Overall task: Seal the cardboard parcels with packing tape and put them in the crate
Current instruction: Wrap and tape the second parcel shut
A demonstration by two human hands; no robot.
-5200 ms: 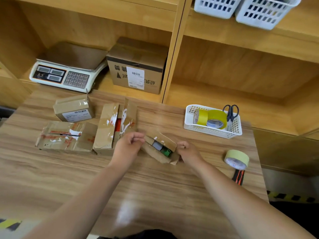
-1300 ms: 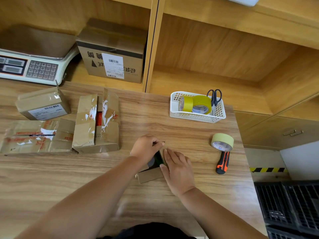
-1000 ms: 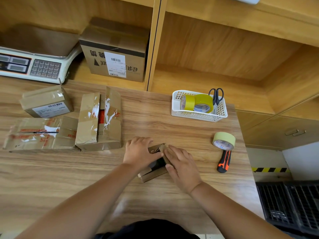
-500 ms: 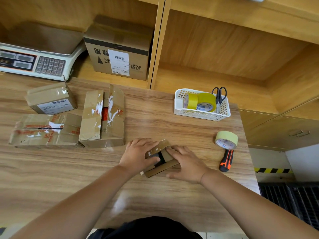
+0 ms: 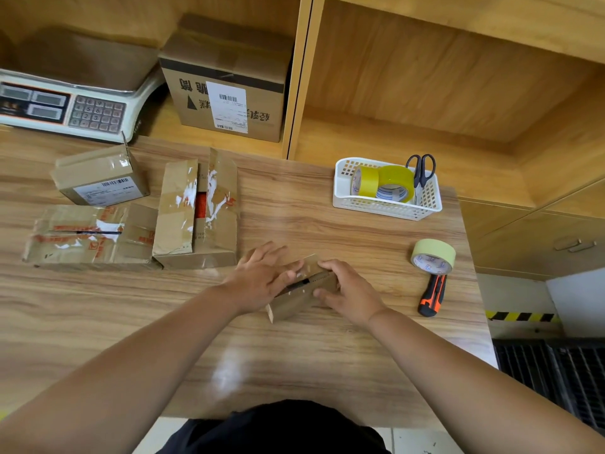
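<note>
The step in hand looks like closing the flaps, before any tape goes on. The small parcel (image 5: 304,290) sits near the middle of the table (image 5: 294,355), a little toward its right edge, with a dark slit showing between its flaps. The left hand (image 5: 262,276) lies over its left part, fingers fairly straight, pressing a flap down. The right hand (image 5: 350,290) curls round its right end. Next, one hand should pin the flaps while the other fetches the tape roll (image 5: 432,257), which lies by the right edge touching a knife (image 5: 432,294). Three other parcels (image 5: 196,211) crowd the far left part. A white basket (image 5: 386,204) with scissors (image 5: 422,168) stands at the far right corner. Wooden shelving behind holds a scale (image 5: 65,103), and a dark crate (image 5: 556,365) sits on the floor off the near right corner.
</note>
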